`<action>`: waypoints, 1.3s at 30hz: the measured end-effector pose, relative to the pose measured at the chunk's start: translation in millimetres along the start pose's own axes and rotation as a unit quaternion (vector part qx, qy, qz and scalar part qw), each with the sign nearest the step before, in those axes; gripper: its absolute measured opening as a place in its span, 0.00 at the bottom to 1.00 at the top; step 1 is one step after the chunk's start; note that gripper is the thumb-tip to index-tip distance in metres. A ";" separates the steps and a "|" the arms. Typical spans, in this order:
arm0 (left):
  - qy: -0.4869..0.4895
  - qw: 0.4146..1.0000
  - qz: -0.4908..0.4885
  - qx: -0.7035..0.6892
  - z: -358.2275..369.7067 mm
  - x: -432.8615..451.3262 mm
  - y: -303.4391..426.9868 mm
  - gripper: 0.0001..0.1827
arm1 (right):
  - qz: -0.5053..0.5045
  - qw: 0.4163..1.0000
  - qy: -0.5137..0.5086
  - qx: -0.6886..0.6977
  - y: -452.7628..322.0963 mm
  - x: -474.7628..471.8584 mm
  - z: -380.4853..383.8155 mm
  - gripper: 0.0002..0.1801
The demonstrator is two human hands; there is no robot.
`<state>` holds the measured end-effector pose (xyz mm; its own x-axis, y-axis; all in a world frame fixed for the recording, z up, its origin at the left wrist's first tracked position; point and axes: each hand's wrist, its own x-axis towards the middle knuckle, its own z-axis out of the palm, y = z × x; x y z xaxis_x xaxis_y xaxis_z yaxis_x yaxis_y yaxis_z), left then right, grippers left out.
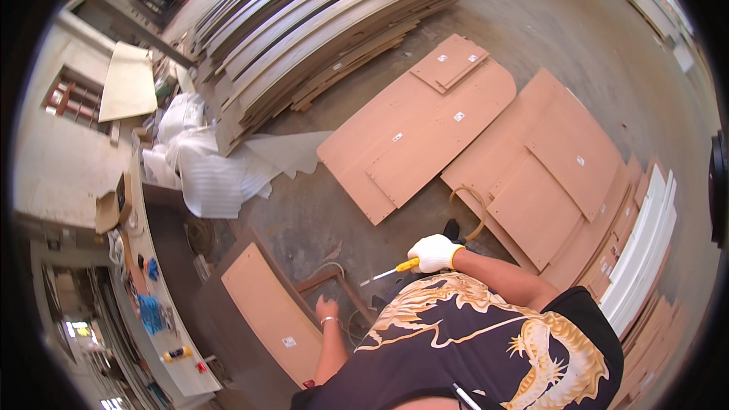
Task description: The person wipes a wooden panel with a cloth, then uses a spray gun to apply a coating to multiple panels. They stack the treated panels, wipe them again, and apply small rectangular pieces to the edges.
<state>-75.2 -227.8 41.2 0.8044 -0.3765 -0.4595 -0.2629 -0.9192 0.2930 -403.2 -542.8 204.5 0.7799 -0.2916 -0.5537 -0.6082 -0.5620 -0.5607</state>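
Observation:
My right hand [434, 254], in a white knitted glove with a yellow cuff, grips the yellow handle of a screwdriver [393, 271]. The pale shaft points left and a little downward. My left hand [327, 310] is bare, with a band at the wrist, and hangs by the right edge of a dark work surface; its fingers look curled, but whether they hold anything is hidden. On that surface lies a pinkish-brown wood panel [267, 302] with a white label, close to my left forearm. A brown frame [316, 282] stands beyond the left hand.
Large panels [421, 142] and more panels [541, 182] bearing smaller boards and labels lie ahead. A tall stack of boards [330, 28] stands behind them. White foam wrap [211, 171] spills across the floor. A bench [165, 273] at left carries a blue basket [150, 313] and a yellow bottle [177, 353].

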 end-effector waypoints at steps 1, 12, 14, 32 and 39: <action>-0.066 0.983 0.033 -0.169 8.4 12.8 37.7 0.28 | 0.018 1.000 0.009 0.019 14.7 -2.3 -7.7 0.18; -0.212 0.914 0.310 -0.157 119.5 19.4 378.8 0.17 | 0.451 0.833 0.190 0.257 248.9 -90.5 11.1 0.23; -0.166 0.918 0.347 -0.096 131.5 33.6 368.8 0.17 | 0.506 0.704 0.312 0.389 270.9 -103.0 18.2 0.18; -0.346 0.820 0.258 0.375 320.7 252.9 515.1 0.20 | 0.542 0.704 0.130 0.440 315.6 -8.7 -62.7 0.21; -0.280 0.864 0.343 0.240 485.3 401.1 793.4 0.28 | 0.545 0.719 0.065 0.426 320.3 56.5 -101.3 0.20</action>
<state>-219.6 -1163.9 -317.4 0.0218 -0.7245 -0.6890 -0.8743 -0.3480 0.3383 -539.0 -817.7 56.0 -0.2556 -0.3006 -0.9189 -0.6957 0.7172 -0.0411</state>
